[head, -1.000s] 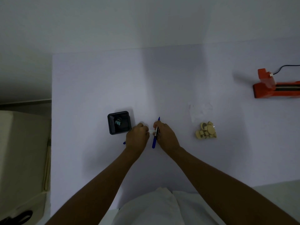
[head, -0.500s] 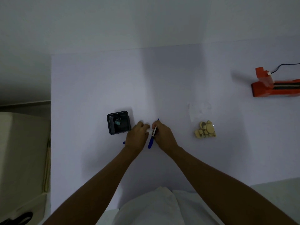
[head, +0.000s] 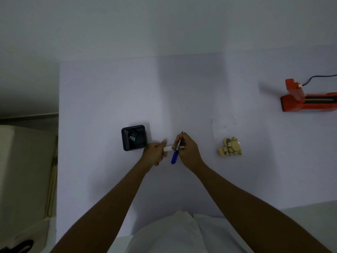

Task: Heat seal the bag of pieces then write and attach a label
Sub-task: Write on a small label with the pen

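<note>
The right hand (head: 188,151) grips a blue pen (head: 174,157). The left hand (head: 154,152) pinches a small white label (head: 168,148). The bag of pieces (head: 230,148) lies at three o'clock from them.

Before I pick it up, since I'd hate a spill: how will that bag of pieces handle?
The bag will probably be floppy: its thin clear film lies limp and wrinkled on the table. The pieces sit heaped at one end, so they would likely shift and sag when lifted. It seems unlikely to roll.
</note>
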`<state>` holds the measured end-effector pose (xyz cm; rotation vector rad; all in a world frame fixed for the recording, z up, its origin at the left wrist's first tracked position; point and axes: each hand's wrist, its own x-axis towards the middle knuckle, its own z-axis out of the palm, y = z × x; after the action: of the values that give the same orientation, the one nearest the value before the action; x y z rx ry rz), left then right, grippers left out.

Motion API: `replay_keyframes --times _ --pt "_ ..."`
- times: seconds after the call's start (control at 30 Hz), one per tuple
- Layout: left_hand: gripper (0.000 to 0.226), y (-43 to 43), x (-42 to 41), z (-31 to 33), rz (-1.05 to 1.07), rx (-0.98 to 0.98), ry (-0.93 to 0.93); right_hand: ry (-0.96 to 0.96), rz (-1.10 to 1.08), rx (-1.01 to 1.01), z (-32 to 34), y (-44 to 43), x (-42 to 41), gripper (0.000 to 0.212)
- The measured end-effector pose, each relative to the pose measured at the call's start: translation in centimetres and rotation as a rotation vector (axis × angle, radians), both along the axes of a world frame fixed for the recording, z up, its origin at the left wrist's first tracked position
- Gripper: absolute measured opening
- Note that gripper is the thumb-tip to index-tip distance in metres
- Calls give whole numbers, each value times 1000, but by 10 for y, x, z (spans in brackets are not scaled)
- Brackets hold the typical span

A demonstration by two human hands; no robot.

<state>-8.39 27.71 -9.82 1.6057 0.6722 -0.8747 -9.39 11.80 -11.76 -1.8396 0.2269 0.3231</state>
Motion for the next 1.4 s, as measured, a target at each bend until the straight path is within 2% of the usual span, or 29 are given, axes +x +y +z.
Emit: replay_keyframes --times 0.17,0.3,0.57,0.63,0.73,0.77,0.8,0.87,0.9,1.0,1.1,1.2,1.3,1.4 --pt "28 -3 7 4 156 -119 140 18 22 50 7 -2 4 31" --pt "10 -4 9 8 190 -143 191 5 33 24 6 -4 3 35" --pt "8 -2 1 4 259 -119 166 -16 94 -50 3 -4 1 36" --pt "7 -2 0 3 266 -114 169 -35 86 -67 1 -2 1 29" --pt "7 0 0 2 276 -95 165 -71 9 -30 7 3 4 15" --pt "9 0 0 2 277 -93 161 -87 -38 -10 11 6 7 16" --pt "12 0 1 1 280 -91 156 -91 -90 9 16 10 9 27" --pt "14 -1 0 0 287 -84 143 -2 -195 76 21 22 14 45" --pt "14 -2 -1 0 289 -80 134 57 -226 110 22 29 17 48" --pt "13 -3 -1 1 269 -63 96 111 -177 210 20 46 21 28" --pt "16 -3 -3 -1 216 -15 42 90 -110 151 18 52 20 24" --pt "17 -2 -5 -5 154 63 -30 37 -77 27 11 56 17 45" --pt "14 -2 -9 -8 111 124 -110 127 -170 90 3 57 12 48" --pt "13 -1 -13 -10 34 177 -237 99 -167 87 -1 54 10 48"
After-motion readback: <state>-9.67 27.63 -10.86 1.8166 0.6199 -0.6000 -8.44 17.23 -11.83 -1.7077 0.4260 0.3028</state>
